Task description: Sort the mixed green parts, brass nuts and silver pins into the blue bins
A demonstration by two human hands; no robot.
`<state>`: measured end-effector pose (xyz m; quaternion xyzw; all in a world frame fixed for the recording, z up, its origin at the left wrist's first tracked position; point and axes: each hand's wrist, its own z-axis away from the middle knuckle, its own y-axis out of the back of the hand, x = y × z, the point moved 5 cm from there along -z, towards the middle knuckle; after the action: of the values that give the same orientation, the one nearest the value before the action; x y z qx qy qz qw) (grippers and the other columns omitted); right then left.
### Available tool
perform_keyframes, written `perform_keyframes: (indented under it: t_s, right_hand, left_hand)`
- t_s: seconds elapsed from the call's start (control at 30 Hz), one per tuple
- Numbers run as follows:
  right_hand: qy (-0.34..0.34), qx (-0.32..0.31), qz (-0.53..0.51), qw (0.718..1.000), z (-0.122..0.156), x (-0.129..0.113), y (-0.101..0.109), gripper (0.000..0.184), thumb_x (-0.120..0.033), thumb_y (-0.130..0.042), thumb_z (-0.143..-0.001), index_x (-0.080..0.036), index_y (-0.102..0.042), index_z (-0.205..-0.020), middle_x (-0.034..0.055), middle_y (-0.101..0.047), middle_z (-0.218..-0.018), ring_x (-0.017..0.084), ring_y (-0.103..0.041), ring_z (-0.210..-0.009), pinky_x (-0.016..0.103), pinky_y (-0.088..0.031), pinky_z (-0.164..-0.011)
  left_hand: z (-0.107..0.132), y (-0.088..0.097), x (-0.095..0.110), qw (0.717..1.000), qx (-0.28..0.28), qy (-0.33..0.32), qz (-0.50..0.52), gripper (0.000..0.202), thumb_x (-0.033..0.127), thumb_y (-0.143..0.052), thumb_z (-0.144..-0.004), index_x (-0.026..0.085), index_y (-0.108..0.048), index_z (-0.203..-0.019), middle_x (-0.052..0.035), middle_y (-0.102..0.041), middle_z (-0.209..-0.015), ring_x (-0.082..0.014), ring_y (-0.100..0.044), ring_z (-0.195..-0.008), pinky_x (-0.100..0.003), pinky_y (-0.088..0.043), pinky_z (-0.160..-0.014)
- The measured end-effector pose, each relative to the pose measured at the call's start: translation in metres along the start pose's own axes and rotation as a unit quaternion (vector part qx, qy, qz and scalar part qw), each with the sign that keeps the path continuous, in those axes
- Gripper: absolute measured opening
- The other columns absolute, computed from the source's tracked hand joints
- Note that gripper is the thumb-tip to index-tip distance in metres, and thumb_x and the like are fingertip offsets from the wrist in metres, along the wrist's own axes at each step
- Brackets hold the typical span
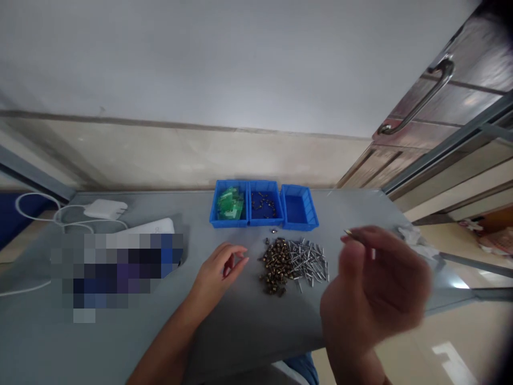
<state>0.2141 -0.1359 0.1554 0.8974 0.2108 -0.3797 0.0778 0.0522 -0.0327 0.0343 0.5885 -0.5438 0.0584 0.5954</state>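
Round one heap of brass pieces [277,263], too jumbled to count, lie one uncountable heap of silver pins [309,259] at three o'clock, three blue bins [266,222] at twelve and one white adapter [105,209] at ten. One left hand [219,265] is at nine, and one right hand [372,291] at three holds one small metal piece [349,232].

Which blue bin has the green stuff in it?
The left bin: green pieces lie in it, while the middle bin and right bin show none.
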Motion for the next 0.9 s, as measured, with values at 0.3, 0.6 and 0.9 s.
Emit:
perform_keyframes:
  t_s: [0.3, 0.6, 0.9]
  right_hand:
    - [-0.035, -0.261, 0.304, 0.916, 0.046, 0.115, -0.050, 0.015, -0.016, -0.048, -0.077, -0.017, -0.059, -0.086, 0.0079, -0.060, -0.087, 0.022, -0.047, -0.087, 0.037, -0.036, -0.078]
    - [-0.046, -0.415, 0.391, 0.820, 0.070, 0.144, -0.071, 0.020, -0.011, -0.045, -0.077, -0.018, -0.064, -0.082, 0.0120, -0.060, -0.084, 0.024, -0.046, -0.082, 0.035, -0.033, -0.068]
    - [-0.120, -0.359, 0.185, 0.907, 0.070, 0.126, -0.062, 0.017, -0.017, -0.044, -0.080, -0.017, -0.060, -0.088, 0.0076, -0.061, -0.090, 0.020, -0.048, -0.087, 0.033, -0.036, -0.078]
  left_hand:
    - [0.003, -0.004, -0.001, 1.000, -0.019, 0.007, 0.007, 0.009, 0.023, -0.048, -0.083, 0.021, -0.051, -0.092, 0.0008, -0.052, -0.082, -0.0074, -0.048, -0.059, -0.020, -0.042, -0.058]
    - [0.003, -0.011, -0.002, 0.999, -0.040, -0.013, 0.006, 0.011, 0.022, -0.047, -0.083, 0.021, -0.051, -0.094, 0.0007, -0.053, -0.081, -0.0077, -0.047, -0.058, -0.021, -0.043, -0.059]
    - [0.002, -0.011, -0.005, 0.999, -0.040, -0.002, -0.002, 0.011, 0.023, -0.048, -0.083, 0.020, -0.051, -0.094, 0.0009, -0.052, -0.081, -0.0075, -0.047, -0.059, -0.021, -0.042, -0.058]
